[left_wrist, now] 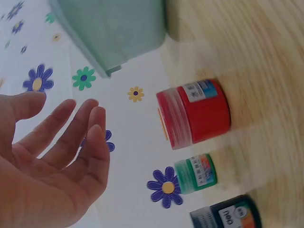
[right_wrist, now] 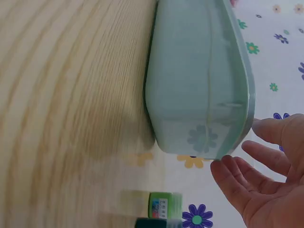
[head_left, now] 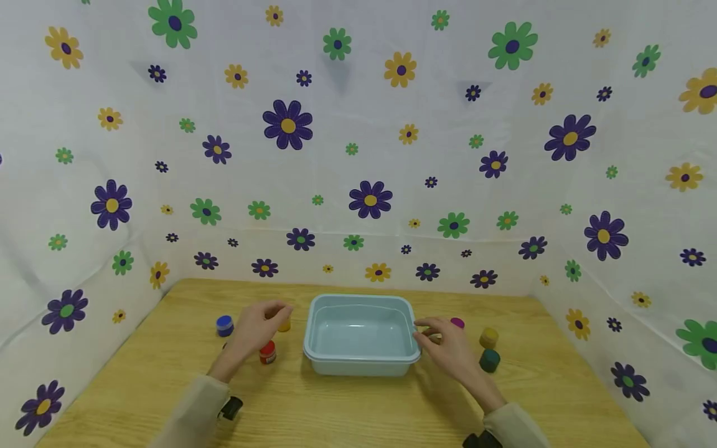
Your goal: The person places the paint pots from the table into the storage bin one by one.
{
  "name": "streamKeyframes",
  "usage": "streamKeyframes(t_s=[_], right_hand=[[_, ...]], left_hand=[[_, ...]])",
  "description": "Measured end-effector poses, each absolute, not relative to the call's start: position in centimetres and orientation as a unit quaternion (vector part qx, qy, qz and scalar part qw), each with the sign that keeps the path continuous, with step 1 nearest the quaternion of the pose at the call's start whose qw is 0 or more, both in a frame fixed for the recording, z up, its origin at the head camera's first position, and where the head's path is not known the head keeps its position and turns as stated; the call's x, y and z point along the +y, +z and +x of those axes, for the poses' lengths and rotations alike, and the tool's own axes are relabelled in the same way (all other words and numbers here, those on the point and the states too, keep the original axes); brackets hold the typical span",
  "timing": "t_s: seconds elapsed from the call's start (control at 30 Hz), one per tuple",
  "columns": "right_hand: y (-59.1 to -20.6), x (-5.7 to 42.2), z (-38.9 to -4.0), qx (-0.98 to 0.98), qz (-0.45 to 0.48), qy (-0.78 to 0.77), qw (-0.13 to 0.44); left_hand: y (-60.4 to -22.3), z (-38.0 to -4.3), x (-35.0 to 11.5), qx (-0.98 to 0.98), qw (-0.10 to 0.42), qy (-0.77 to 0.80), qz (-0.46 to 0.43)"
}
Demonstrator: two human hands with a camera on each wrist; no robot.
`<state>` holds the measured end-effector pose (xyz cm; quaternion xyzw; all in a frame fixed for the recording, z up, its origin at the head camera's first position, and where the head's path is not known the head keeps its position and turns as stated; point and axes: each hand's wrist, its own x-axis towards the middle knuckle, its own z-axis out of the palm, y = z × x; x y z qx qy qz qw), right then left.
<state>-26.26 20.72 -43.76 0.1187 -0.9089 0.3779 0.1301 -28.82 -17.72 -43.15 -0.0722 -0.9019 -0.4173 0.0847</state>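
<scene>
A pale blue plastic tub stands upright on the wooden table between the hands. My left hand hovers off its left side, above a red paint jar; the left wrist view shows its fingers loosely bent with nothing held. At the tub's right rim is my right hand, fingertips right at the corner. In the right wrist view its thumb lies by the rim, and the relaxed fingers reach the outer side. A yellow jar is partly hidden behind the left hand.
Left of the left hand sits a blue jar. On the right stand a magenta-topped jar, a yellow jar and a dark green jar. A flower-printed white cloth encloses the table's back and sides.
</scene>
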Motion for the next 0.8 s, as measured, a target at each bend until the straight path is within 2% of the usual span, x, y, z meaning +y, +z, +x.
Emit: streamKeyframes(t_s=[0.2, 0.37, 0.53, 0.8], right_hand=[[-44.1, 20.9, -26.0, -0.863, 0.047, 0.503, 0.032], [-44.8, 21.6, -26.1, -0.798, 0.047, 0.600, -0.026], [-45.1, 21.8, -26.1, -0.762, 0.036, 0.645, -0.056], [-44.9, 21.1, -26.3, -0.742, -0.007, 0.668, -0.060]], left_hand=[[-43.1, -29.2, -19.3, -0.859, -0.011, -0.506, -0.072], [-43.5, -29.6, -20.7, -0.827, -0.062, -0.551, -0.097], [-43.4, -30.0, -22.1, -0.825, -0.084, -0.549, -0.106], [-43.3, -30.2, -24.0, -0.863, -0.106, -0.479, -0.120]])
